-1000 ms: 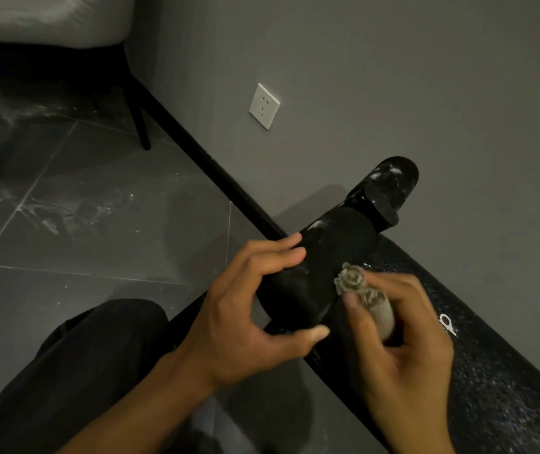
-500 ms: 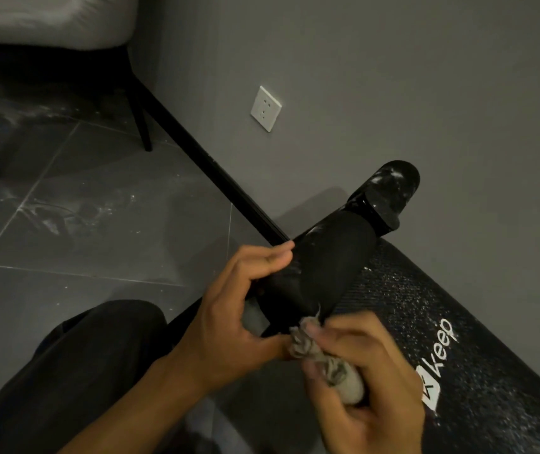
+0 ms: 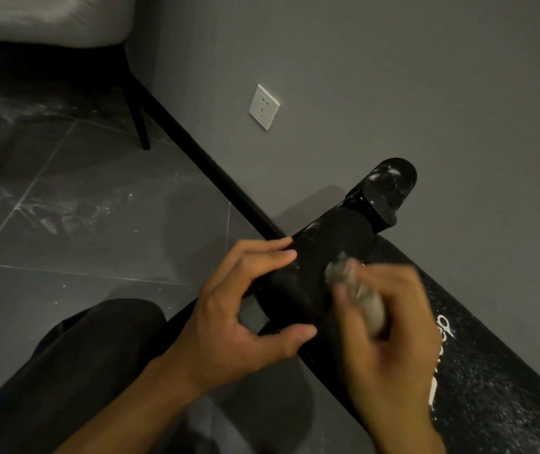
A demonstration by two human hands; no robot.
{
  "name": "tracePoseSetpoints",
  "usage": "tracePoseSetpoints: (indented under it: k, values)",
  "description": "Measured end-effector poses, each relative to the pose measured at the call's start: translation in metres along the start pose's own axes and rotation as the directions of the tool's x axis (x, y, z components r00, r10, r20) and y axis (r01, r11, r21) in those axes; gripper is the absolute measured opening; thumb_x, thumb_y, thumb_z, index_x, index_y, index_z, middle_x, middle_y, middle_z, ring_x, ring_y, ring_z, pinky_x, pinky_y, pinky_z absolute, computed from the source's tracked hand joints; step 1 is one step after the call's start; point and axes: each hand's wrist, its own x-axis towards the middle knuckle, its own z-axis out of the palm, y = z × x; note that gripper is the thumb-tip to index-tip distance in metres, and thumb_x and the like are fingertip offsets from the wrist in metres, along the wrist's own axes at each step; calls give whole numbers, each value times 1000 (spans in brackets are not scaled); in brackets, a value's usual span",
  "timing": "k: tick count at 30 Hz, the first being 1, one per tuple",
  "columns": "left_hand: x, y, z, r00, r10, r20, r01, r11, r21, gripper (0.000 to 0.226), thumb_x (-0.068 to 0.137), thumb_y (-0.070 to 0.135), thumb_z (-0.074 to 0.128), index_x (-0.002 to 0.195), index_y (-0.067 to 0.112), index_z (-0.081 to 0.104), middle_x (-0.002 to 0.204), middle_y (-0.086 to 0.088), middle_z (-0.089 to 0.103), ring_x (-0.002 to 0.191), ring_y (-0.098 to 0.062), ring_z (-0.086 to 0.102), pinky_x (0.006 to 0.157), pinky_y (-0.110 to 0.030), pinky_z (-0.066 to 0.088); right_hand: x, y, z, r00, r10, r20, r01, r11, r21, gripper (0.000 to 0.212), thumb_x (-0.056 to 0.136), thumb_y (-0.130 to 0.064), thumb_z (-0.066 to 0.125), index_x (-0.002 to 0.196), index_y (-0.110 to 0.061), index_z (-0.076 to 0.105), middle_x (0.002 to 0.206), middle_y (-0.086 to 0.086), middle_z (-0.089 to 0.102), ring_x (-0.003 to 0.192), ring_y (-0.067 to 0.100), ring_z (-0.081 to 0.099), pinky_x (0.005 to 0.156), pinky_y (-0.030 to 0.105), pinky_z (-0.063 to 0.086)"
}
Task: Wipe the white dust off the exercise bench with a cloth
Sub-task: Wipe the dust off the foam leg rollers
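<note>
The black exercise bench (image 3: 491, 381) runs from the centre to the lower right, its pad speckled with white dust. A black foam roller (image 3: 314, 270) sticks out at its near end, and a second roller end (image 3: 390, 185) behind it carries white smears. My left hand (image 3: 239, 309) curls round the near roller, fingers over the top and thumb below. My right hand (image 3: 390, 339), blurred by motion, grips a bunched grey cloth (image 3: 354, 283) and presses it against the roller's right side.
Dark grey floor tiles (image 3: 98, 224) show white dust streaks at the left. A chair with black legs (image 3: 137, 122) stands at the upper left. A grey wall with a white socket (image 3: 263, 106) lies close behind the bench. My dark trouser leg (image 3: 65, 371) fills the lower left.
My right hand with the cloth slid down to the roller's near end, then back up along its side to about where it started. My left hand kept its hold on the roller.
</note>
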Motion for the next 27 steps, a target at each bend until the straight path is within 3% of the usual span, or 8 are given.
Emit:
tracePoseSetpoints:
  k: [3,7,10,12,16,20,23,27]
  values:
    - [5,4,-1,998,60,15,-61,993,102,65,75,28,85,132,18,54,139,-15,53,128,-25,59,98,-32,53,24,11,-3,979,198,-51,-199,980,-4,9,93,-32,64,101,-33,63,100,-6,66,90,12,65,75,31,55]
    - [7,6,-3,985,124,117,-146,969,199,66,69,11,83,129,23,57,144,-16,46,126,-26,57,98,-30,53,9,-7,3,998,26,59,-30,998,58,13,92,-19,62,102,-11,66,98,4,63,86,13,64,71,17,49]
    - [5,7,-3,982,113,149,-141,971,194,68,71,14,81,133,25,54,146,-14,41,132,-26,52,102,-30,51,15,6,-3,994,108,17,-108,994,-2,10,93,-30,62,100,-24,65,96,-4,64,83,12,64,68,24,51]
    - [3,6,-2,990,42,131,-63,986,156,78,75,31,82,143,22,44,148,-10,41,135,-25,50,105,-28,47,25,14,-6,976,215,-27,-216,976,-40,10,93,-40,59,99,-34,65,95,-10,65,85,11,64,71,27,53]
    - [3,4,1,987,-142,80,139,989,44,90,75,67,77,144,24,40,141,-1,49,129,-23,57,102,-30,49,12,-4,-2,997,54,52,-55,998,10,15,92,-22,63,102,-13,69,97,0,63,86,11,63,72,15,47]
    - [3,2,4,997,-73,27,71,995,66,78,73,42,84,138,18,49,133,-8,55,123,-26,61,99,-32,50,1,-4,-4,995,-35,93,32,999,33,14,89,-17,67,101,-9,69,97,3,63,88,11,65,72,19,49]
    - [4,3,2,998,-60,20,58,994,89,79,72,43,84,139,19,49,129,-6,56,118,-23,62,95,-28,51,11,4,-2,996,87,-19,-87,996,12,15,92,-23,64,102,-12,69,99,1,65,89,11,64,74,19,49]
    - [6,1,-2,997,-66,48,64,996,56,82,70,41,87,139,20,49,125,-4,56,114,-19,63,93,-23,50,-8,-8,0,993,-63,98,55,995,83,13,88,-15,65,98,-8,69,94,4,64,81,10,65,67,20,48]
